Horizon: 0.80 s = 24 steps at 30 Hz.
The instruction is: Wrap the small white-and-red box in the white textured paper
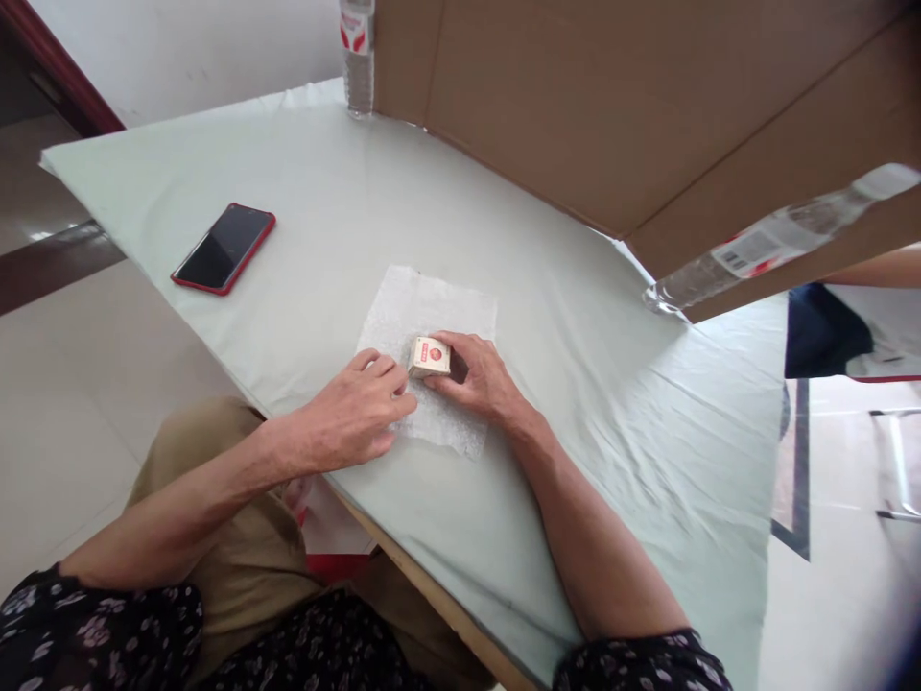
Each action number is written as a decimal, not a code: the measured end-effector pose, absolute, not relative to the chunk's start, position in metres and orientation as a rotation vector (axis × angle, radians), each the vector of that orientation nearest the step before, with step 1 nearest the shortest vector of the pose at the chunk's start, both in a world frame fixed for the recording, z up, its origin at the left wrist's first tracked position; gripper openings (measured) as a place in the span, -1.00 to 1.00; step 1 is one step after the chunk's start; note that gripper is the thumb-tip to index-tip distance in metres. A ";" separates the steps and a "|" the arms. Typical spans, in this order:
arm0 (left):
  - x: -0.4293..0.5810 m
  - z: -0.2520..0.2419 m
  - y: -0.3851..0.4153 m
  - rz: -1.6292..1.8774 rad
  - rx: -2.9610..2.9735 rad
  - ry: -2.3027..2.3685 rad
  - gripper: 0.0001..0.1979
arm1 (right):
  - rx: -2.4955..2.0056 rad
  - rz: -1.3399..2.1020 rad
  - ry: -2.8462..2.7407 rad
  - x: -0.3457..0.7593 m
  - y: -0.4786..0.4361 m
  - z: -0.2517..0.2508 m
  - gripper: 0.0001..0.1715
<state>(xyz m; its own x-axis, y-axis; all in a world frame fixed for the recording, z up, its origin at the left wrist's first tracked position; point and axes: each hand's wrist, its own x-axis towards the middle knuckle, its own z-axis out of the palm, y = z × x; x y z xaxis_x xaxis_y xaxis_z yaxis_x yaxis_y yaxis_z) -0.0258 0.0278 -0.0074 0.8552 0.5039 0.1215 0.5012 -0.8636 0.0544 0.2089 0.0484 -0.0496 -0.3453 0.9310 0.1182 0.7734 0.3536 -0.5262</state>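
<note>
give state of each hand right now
Left hand: loosely curled beside the small box; whether it holds anything can't be told.
Right hand: closed, holding the small box.

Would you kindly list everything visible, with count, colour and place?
cloth: 1, pale green, middle
wrap: 1, whitish, on cloth
box: 1, cream, over wrap
phone: 1, black, red case, left
cardboard: 1, brown, far side
bottles: 2, clear, by cardboard
wall: 1, white, upper left
floor: 1, pale, both sides
doorframe: 1, maroon, upper left
frame: 1, silvery, right edge
other person: 1, navy-clad, right edge
sleeves: 2, black floral, bottom
trousers: 1 pair, khaki, lower left
left hand: 1, bare, beside box
right hand: 1, bare, gripping box
</note>
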 end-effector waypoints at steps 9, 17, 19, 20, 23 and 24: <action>-0.015 -0.022 0.047 0.886 2.404 1.070 -0.88 | -1.306 1.116 -1.988 0.240 0.052 -0.025 -0.15; 0.001 -0.018 0.061 0.873 1.901 1.222 -0.87 | -1.448 1.012 -1.891 0.234 0.047 -0.004 -0.32; 0.004 -0.016 0.065 0.850 1.805 1.233 -0.86 | -1.447 0.998 -1.779 0.226 0.048 -0.013 -0.61; 0.005 -0.016 0.066 0.844 1.770 1.222 -0.87 | -1.419 1.029 -1.724 0.223 0.049 -0.018 -0.70; 0.007 -0.017 0.069 0.864 1.735 1.166 -0.86 | -1.336 1.139 -1.597 0.218 0.052 -0.027 -0.74; 0.008 -0.018 0.069 0.874 1.733 1.154 -0.85 | -1.326 1.149 -1.575 0.218 0.052 -0.028 -0.73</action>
